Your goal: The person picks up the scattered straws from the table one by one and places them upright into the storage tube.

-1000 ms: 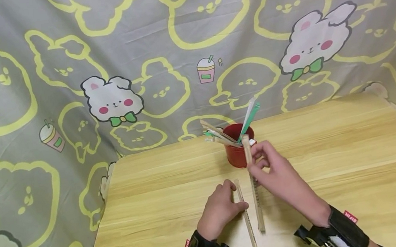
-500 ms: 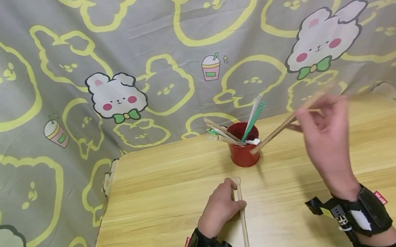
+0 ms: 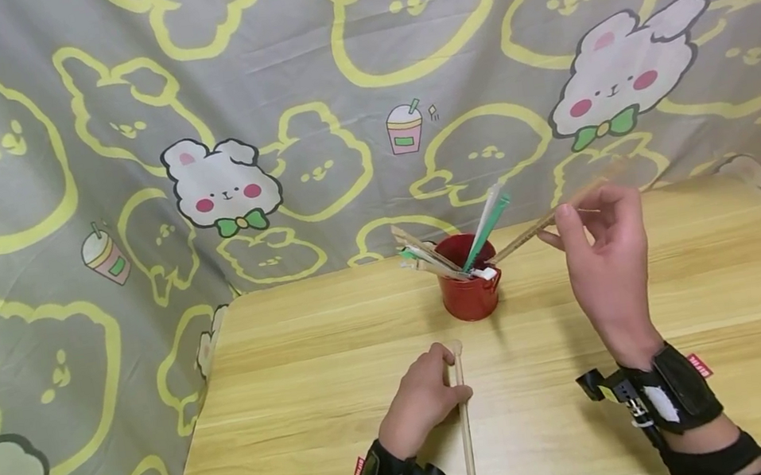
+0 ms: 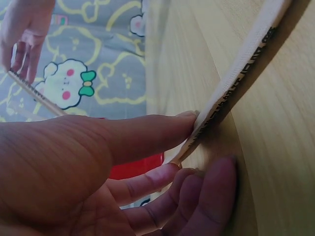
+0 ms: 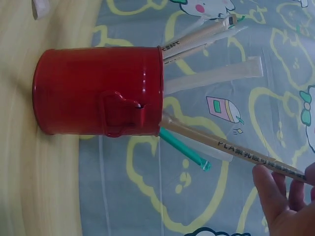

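Observation:
My right hand [image 3: 608, 264] pinches a paper-wrapped straw [image 5: 236, 150] with printed lettering. The straw slants down to the left, its lower end at the mouth of a small red bucket [image 3: 470, 302]. My left hand [image 3: 426, 396] pinches a second paper-wrapped straw [image 3: 468, 443] between thumb and fingers near its far end. That straw points toward the bucket, close over the wooden table [image 3: 288, 410]. In the left wrist view, printing runs along the second straw's side. Inside the bucket lean several wrapped straws, among them a green straw [image 3: 488, 231] and a white straw [image 5: 214, 78].
Behind the table hangs a grey curtain [image 3: 297, 40] with yellow cartoon outlines and white rabbits. A loop handle [image 5: 120, 115] sits on the bucket's side near the rim. The bucket stands toward the table's back edge.
My right hand has swung up and right from beside the left straw, tilting its own straw, then shifted slightly left, bringing the straw's end to the bucket's mouth. My left hand stays in place.

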`<state>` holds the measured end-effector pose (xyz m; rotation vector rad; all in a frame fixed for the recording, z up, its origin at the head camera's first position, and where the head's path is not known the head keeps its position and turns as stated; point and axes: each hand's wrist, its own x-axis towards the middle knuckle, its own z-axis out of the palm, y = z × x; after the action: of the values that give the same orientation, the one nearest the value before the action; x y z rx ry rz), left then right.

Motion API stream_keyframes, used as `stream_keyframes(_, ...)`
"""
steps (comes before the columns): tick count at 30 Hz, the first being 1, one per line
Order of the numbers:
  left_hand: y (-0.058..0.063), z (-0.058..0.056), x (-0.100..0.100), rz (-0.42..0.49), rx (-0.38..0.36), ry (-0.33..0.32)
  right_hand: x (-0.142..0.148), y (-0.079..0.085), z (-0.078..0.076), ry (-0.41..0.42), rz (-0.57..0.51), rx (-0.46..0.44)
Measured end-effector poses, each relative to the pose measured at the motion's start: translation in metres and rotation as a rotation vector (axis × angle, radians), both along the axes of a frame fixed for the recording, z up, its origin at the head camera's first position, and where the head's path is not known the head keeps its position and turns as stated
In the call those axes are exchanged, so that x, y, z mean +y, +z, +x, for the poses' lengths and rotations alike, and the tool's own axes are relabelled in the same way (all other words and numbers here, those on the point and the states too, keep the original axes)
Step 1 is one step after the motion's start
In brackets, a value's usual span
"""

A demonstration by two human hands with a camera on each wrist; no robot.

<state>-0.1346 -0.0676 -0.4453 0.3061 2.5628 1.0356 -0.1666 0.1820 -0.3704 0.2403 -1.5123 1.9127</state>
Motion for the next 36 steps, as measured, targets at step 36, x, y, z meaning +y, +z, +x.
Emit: stream_keyframes(36,-0.001,0.002,0.0,0.113,-0.14,0.08,-0.003,-0.049,-0.006,0.189,0.797,-0.584)
